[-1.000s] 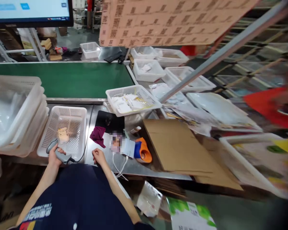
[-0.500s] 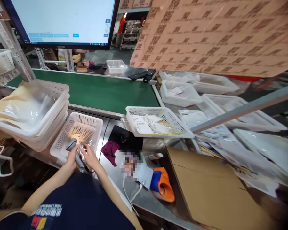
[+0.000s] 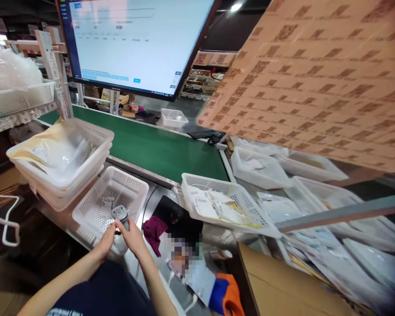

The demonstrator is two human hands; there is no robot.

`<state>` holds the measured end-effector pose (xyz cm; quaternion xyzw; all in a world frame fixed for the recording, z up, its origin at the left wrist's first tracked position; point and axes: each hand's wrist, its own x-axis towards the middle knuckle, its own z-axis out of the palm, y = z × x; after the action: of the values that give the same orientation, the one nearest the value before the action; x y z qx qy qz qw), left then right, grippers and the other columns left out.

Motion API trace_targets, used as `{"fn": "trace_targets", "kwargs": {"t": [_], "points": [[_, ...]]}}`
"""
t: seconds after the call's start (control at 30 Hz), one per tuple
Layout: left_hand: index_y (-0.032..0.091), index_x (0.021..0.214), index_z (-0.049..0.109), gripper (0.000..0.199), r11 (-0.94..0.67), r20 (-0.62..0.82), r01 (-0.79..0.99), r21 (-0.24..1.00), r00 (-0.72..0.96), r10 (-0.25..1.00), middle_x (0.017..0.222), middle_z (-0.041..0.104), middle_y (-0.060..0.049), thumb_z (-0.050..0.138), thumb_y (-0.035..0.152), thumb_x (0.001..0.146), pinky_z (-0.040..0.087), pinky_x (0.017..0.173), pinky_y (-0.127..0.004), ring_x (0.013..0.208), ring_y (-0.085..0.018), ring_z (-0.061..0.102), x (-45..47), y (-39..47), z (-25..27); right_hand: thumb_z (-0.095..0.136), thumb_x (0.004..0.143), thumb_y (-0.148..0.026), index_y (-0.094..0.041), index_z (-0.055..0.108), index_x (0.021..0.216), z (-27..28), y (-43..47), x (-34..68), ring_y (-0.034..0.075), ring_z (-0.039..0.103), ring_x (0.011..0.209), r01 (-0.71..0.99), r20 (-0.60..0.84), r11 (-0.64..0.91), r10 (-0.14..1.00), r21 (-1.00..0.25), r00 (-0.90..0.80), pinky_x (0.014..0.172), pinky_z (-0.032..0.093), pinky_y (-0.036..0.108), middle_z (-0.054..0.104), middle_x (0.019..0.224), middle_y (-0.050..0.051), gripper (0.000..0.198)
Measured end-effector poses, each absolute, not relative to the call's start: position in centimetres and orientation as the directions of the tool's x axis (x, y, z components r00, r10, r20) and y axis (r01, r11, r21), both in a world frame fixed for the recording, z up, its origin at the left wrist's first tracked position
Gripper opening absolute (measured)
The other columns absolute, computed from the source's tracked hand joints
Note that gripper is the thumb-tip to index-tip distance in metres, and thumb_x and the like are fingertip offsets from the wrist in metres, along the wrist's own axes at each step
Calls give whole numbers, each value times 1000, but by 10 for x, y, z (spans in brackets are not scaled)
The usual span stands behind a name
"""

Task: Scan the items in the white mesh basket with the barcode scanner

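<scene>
Centrally at the near edge of the bench (image 3: 158, 197), both hands meet on a grey handheld scanner (image 3: 120, 215). The left hand (image 3: 105, 239) wraps the scanner's lower body from the left; the right hand (image 3: 131, 237) closes on it from the right, fingertips touching just below the scanner head. Neither hand is spread; both are curled on the device. The scanner head points up and away from the person, standing over the near rim of a white perforated basket (image 3: 133, 184), which lies directly ahead of the hands and holds a small paper slip (image 3: 107, 202).

Left of the hands, a stack of white baskets (image 3: 95, 153) loaded with clear bags overhangs the bench edge, just beside the perforated basket. Right of the right hand lies a maroon cloth (image 3: 153, 232) on a black mat (image 3: 177, 217); beyond it, a second white basket (image 3: 250, 215) of papers sits tilted. Near right, an orange and blue object (image 3: 228, 296) lies beside a flat cardboard sheet (image 3: 283, 285).

Ahead of the baskets runs a green conveyor belt (image 3: 158, 149), its surface bare. Above it hangs a monitor (image 3: 134, 44). A printed cardboard panel (image 3: 316, 79) overhangs the upper right, limiting headroom there.
</scene>
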<state>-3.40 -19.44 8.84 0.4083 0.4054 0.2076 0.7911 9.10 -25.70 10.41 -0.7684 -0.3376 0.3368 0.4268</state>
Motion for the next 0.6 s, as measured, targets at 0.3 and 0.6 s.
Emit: {"fn": "trace_targets", "kwargs": {"t": [0.3, 0.6], "points": [[19, 105, 83, 50, 543, -453, 50, 839, 617, 644, 110, 76, -13, 87, 53, 68, 45, 73, -30, 86, -25, 69, -89, -212, 80, 78, 75, -37, -18, 75, 84, 117, -230, 152, 29, 71, 79, 422, -303, -516, 826, -745, 475, 70, 54, 36, 76, 81, 8, 21], [17, 104, 82, 35, 564, -511, -18, 825, 401, 760, 111, 77, -15, 86, 39, 77, 50, 77, -28, 89, -24, 71, -182, -184, 60, 80, 66, -20, -20, 69, 73, 94, -192, 160, 26, 67, 73, 485, -260, -577, 777, -657, 573, 63, 47, 31, 66, 66, 5, 12]]}}
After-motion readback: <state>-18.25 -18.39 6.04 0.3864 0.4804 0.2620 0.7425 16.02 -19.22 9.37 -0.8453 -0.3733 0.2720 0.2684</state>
